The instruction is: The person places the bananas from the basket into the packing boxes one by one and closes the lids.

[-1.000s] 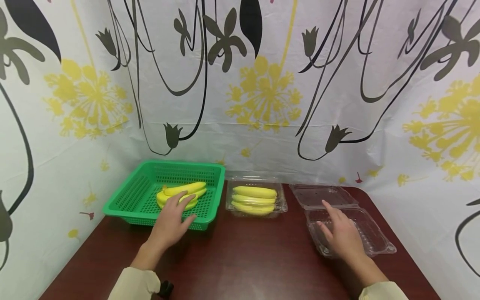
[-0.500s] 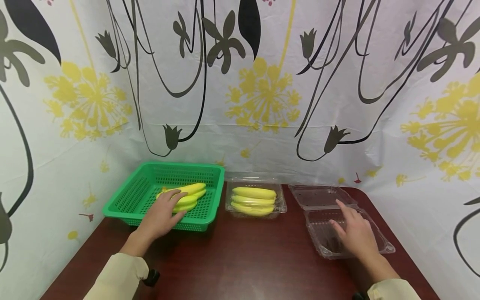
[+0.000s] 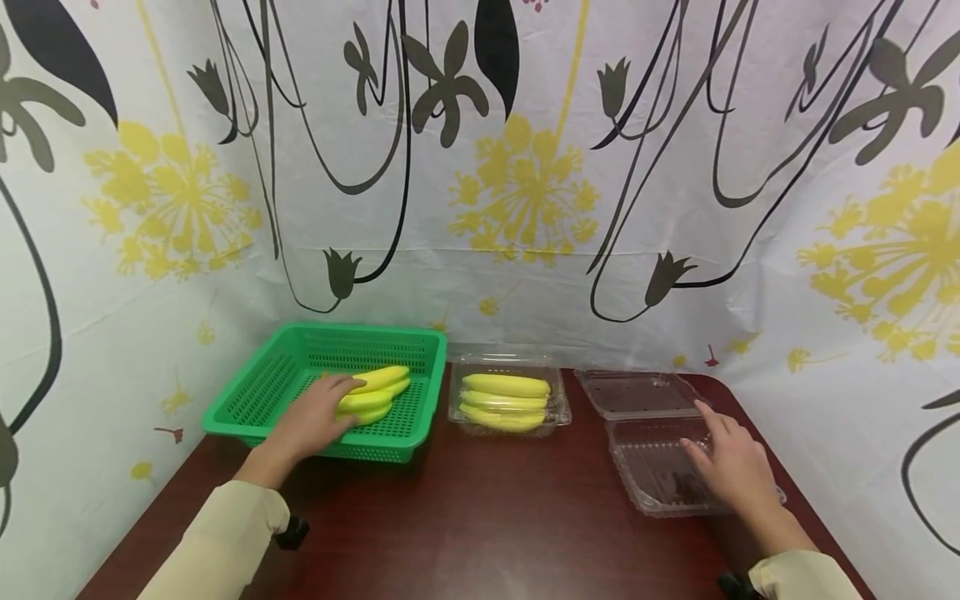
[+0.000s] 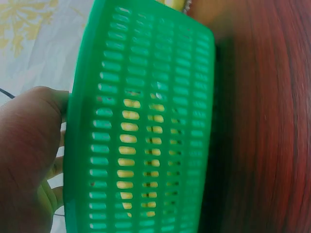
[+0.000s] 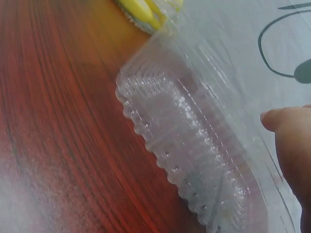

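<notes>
Just under and beyond the fingers of the left hand (image 3: 311, 421) lies a bunch of yellow bananas (image 3: 367, 402), resting on the floor of a green basket (image 3: 255, 400). Those fingers bend over the end of the bunch nearest the wrist, with the thumb toward the basket's near side; they look to be at the fruit, but whether they grip it or only rest there, I cannot tell. From the left wrist, the basket's slotted wall hides most of the fingers, and yellow shows through the slots. To the right of these fingers, outside the basket, a closed clear box (image 3: 510, 362) holds more yellow bananas (image 3: 506, 386), well apart from either hand. Below the right hand (image 3: 738, 467) is a clear plastic container (image 3: 652, 467), its lid (image 3: 633, 393) folded back flat on the far side, beyond the fingertips. The right fingers are loosely extended, the thumb spread away from them toward the left, and they have hold of nothing; whether any of them touches the container, I cannot tell. Beneath both sets of fingers spreads a dark red-brown table (image 3: 487, 500), and past them hangs a pale cloth (image 3: 525, 308) with yellow and grey plant prints. Behind the left fingers, toward the person, come a cream sleeve (image 3: 217, 533) and a black band (image 3: 292, 533) at the wrist.
</notes>
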A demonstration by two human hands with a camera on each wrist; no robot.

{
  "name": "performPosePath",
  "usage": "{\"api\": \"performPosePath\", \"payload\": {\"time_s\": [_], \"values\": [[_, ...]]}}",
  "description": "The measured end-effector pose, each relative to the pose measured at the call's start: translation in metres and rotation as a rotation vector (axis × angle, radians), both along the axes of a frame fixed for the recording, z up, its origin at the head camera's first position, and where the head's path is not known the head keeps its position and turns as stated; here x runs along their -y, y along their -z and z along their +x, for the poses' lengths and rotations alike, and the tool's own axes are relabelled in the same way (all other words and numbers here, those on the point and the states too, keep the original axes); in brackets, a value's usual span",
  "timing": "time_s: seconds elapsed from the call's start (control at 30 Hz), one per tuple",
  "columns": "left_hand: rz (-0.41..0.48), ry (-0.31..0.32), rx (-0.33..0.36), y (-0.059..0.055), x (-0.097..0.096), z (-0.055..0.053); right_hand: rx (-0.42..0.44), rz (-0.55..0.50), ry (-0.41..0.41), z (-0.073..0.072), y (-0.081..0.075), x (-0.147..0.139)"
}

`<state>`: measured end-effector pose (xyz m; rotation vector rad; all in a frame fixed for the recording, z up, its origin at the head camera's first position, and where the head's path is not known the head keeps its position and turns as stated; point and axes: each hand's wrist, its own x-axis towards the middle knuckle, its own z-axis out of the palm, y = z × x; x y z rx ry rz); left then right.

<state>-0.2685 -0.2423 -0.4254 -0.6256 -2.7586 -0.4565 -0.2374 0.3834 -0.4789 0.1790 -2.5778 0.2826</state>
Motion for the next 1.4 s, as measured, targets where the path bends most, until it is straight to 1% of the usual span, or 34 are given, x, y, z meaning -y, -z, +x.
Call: {"api": "performPosePath", "payload": {"time_s": [0.17,0.37,0.47,0.53,0.67,0.8,0.93,1.03,1.17,1.27,1.4], "values": [[0.021,-0.01,0.086,0.0,0.009,-0.005,0.001,0.006,0.002,0.0,0.0,-0.007],[0.06,-0.01,0.137,0.0,0.018,-0.014,0.048,-0.008,0.027,0.001,0.0,-0.013],[0.072,-0.014,0.172,0.001,0.021,-0.019,0.047,-0.015,0.031,0.001,0.0,-0.015],[0.075,-0.019,0.196,0.001,0.022,-0.021,0.047,-0.024,0.03,0.001,0.0,-0.016],[0.073,-0.03,0.231,0.0,0.025,-0.024,0.08,-0.061,0.038,-0.001,0.001,-0.019],[0.074,-0.032,0.253,0.0,0.025,-0.026,0.111,-0.118,0.047,-0.002,-0.001,-0.022],[0.086,-0.037,0.268,0.002,0.024,-0.03,0.111,-0.164,0.039,0.0,-0.004,-0.022],[0.089,-0.048,0.28,0.005,0.022,-0.035,0.137,-0.203,0.031,0.001,-0.004,-0.023],[0.086,-0.046,0.292,0.006,0.019,-0.039,0.208,-0.286,0.039,0.001,-0.004,-0.028],[0.074,-0.036,0.29,0.006,0.018,-0.04,0.228,-0.326,0.044,0.0,-0.005,-0.03],[0.051,-0.044,0.287,0.008,0.018,-0.042,0.245,-0.352,0.032,-0.001,-0.006,-0.031]]}}
